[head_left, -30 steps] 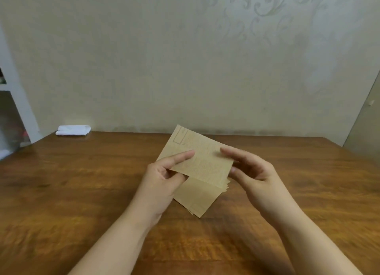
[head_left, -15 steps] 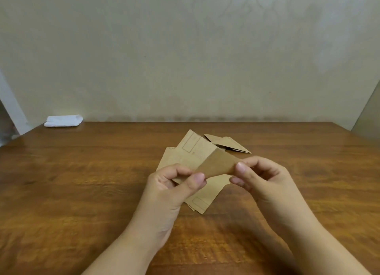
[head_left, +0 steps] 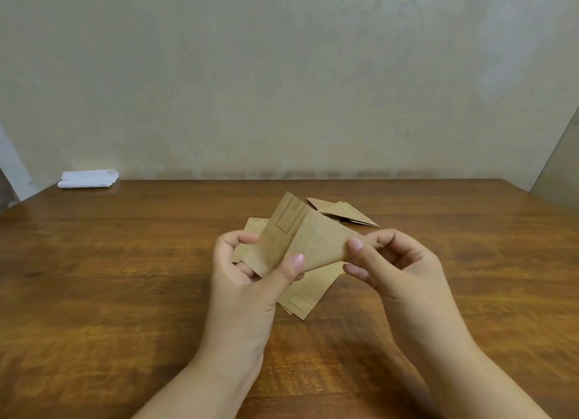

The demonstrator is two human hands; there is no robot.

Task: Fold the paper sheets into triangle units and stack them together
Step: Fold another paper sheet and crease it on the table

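I hold a brown paper sheet (head_left: 308,244) above the table, bent over into a fold. My left hand (head_left: 250,281) pinches its left part between thumb and fingers. My right hand (head_left: 391,262) pinches the folded right tip. Under the hands lies a small pile of flat brown sheets (head_left: 308,296) on the wooden table (head_left: 125,277). Behind the held sheet, folded triangle units (head_left: 343,213) lie on the table, partly hidden by the paper.
A folded white cloth (head_left: 89,179) sits at the table's far left corner by the wall. The beige wall runs along the table's far edge. A white frame edge shows at the far left.
The flat sheet held a second ago is now bent over into a fold, with the right end brought to a point. The view has tilted down, revealing the folded triangles behind.
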